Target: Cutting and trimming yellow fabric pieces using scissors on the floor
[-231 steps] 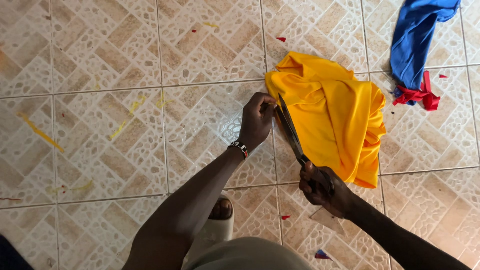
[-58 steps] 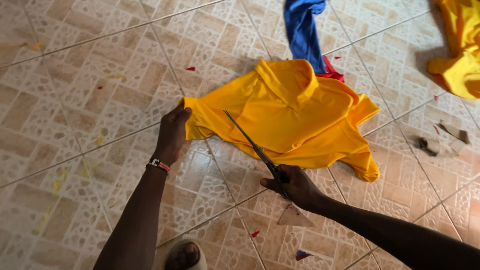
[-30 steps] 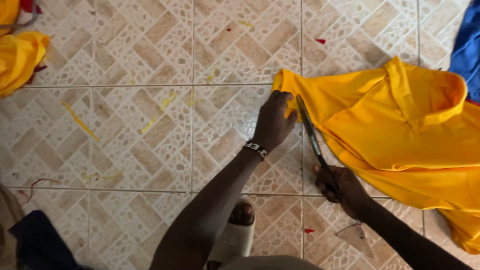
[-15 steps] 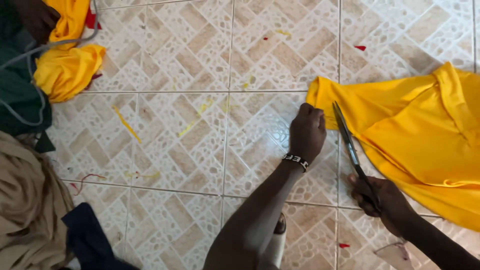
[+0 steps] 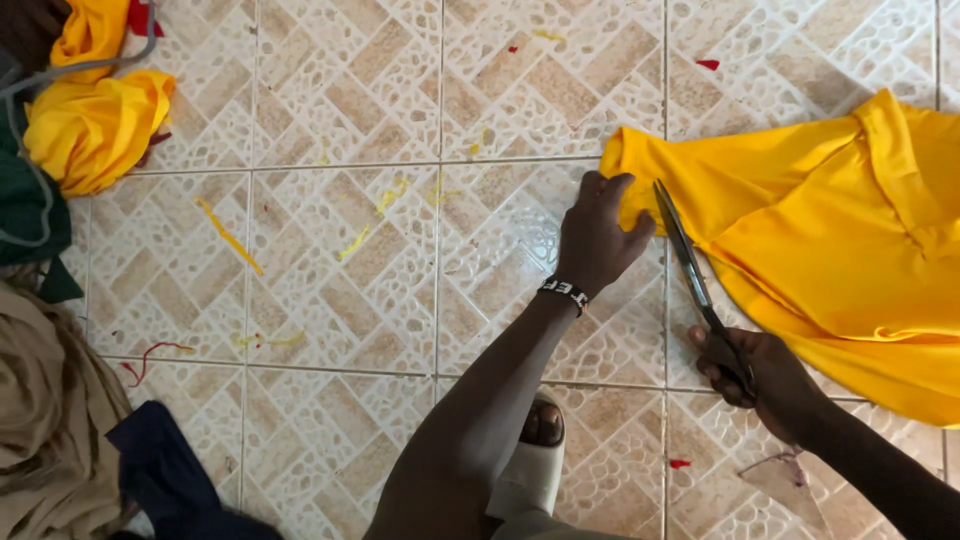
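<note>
Looking from the head view, the left hand (image 5: 598, 243) pinches the yellow shirt's (image 5: 830, 240) sleeve edge on the tiled floor (image 5: 340, 120); the right hand (image 5: 765, 375) grips scissors (image 5: 690, 275), now drawn farther right than before; cutting continues.

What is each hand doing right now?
Left hand: closed, pinching the edge of the yellow shirt on the floor.
Right hand: closed on the scissors.

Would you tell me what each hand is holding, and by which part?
The right hand holds scissors by the handles; the left hand grips the yellow shirt by its corner.
</note>
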